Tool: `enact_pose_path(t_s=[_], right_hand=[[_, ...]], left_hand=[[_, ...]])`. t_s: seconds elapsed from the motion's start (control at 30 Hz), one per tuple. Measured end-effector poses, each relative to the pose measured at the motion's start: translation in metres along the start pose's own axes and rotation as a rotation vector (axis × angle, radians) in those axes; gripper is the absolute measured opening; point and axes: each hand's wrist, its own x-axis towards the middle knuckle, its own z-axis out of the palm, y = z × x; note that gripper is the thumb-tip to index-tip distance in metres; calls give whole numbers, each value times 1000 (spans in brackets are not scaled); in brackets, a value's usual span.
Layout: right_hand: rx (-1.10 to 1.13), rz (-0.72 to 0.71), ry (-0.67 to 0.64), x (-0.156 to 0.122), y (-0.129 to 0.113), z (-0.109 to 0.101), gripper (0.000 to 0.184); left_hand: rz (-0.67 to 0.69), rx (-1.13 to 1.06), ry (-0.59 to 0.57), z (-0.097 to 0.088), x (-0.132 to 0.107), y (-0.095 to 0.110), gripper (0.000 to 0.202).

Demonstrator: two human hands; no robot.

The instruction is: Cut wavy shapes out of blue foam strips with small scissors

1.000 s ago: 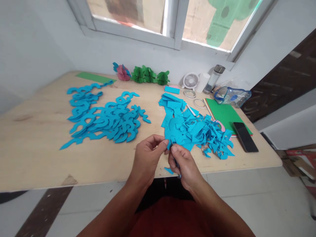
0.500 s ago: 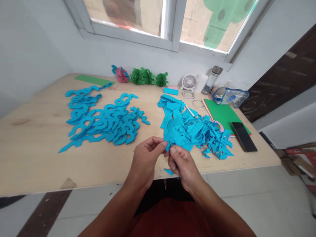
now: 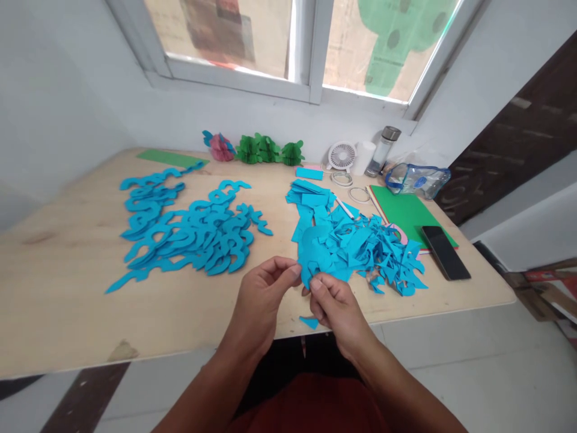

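Observation:
Above the table's front edge, both my hands hold a small blue paper piece (image 3: 305, 272), which overlaps the blue scraps behind it. My left hand (image 3: 261, 294) pinches its left side between thumb and forefinger. On the other side, my right hand (image 3: 339, 305) is closed with thumb against forefinger at the paper's lower edge; whether anything else is inside that hand is hidden. A heap of cut blue paper scraps (image 3: 374, 243) lies just beyond my right hand. Left of my hands are wavy blue paper cutouts (image 3: 193, 234), overlapping in a pile. One loose blue scrap (image 3: 309, 323) rests near the table edge.
A black phone (image 3: 445, 252) lies partly on green paper sheets (image 3: 399, 210) at the right. Along the back stand green paper decorations (image 3: 265, 149), a small white fan (image 3: 341, 156), a bottle (image 3: 383, 151) and a clear pouch (image 3: 419, 180). A white pen (image 3: 345, 206) lies on the scraps.
The view has tilted up slightly, so the table sits lower in the picture. My hands are still at the blue paper piece, with my left fingers shifted slightly from it.

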Motion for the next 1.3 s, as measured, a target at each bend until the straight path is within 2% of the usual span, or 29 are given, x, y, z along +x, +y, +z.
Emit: enact_pose_path(t_s=[0.33,0.7,1.0,1.3], right_hand=[[-8,-25,6,-2,1,0,35],[21,-32,-11,-4,-1,2,34],[-53,-72,-19,-5,-1,-2,34],[-73,-97,0,-7,2,-2,35]], left_hand=[[24,-83,90,8,-8,-5,13],[-39,-127,38,8,-12,-2,15],[-26,-27,-47,3,-7,2,11],[-69,-120,-2,11,-13,1,14]])
